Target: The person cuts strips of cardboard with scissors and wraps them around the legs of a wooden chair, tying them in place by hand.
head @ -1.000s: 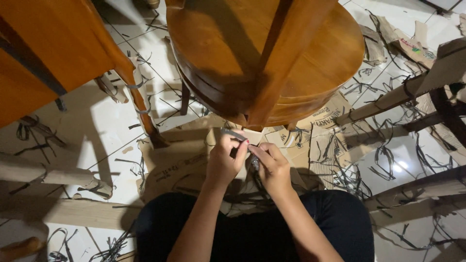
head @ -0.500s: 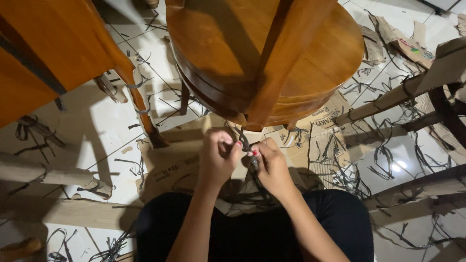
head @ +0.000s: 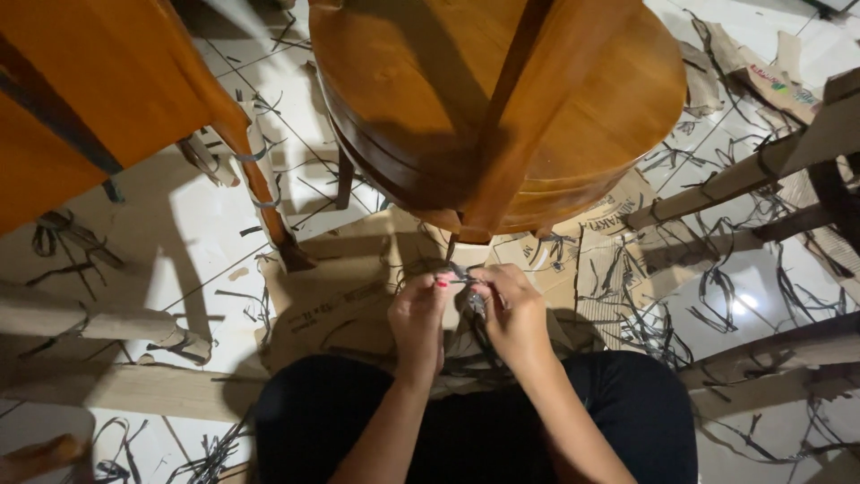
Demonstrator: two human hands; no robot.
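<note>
Both hands meet in a pinch at the middle of the view, just below the front rim of a round wooden stool. Left hand point(head: 419, 321): fingers curled, thumb and fingertips closed on the dark strap point(head: 472, 300); a red-painted nail shows at the top of the hand. Right hand point(head: 512, 315): fingers folded over the same strap, closed on it just beside the left hand, the two hands nearly touching. What the strap is made of cannot be told; it is narrow and dark, and hangs down between the hands towards the lap.

Round wooden stool point(head: 573, 99): brown, varnished, upper middle of the view, with a wooden leg point(head: 502, 134) crossing it from the top edge down to a point just above the hands.

Cardboard sheet point(head: 340, 300): flat on the floor beneath the hands, brown, creased, reaching from left of the lap to the right past the stool.

Second piece of wooden furniture point(head: 98, 99): upper left corner, orange-brown, one slim leg standing on the floor at the cardboard's left edge.

Wrapped lengths point(head: 735, 175): paper-covered bars bound with dark strips, lying at the right edge; more of the same at the left edge.

Strap offcuts point(head: 717, 291): many, dark, scattered over the white tiled floor point(head: 197, 215) on all sides.

Lap: dark trousers, bottom middle.
</note>
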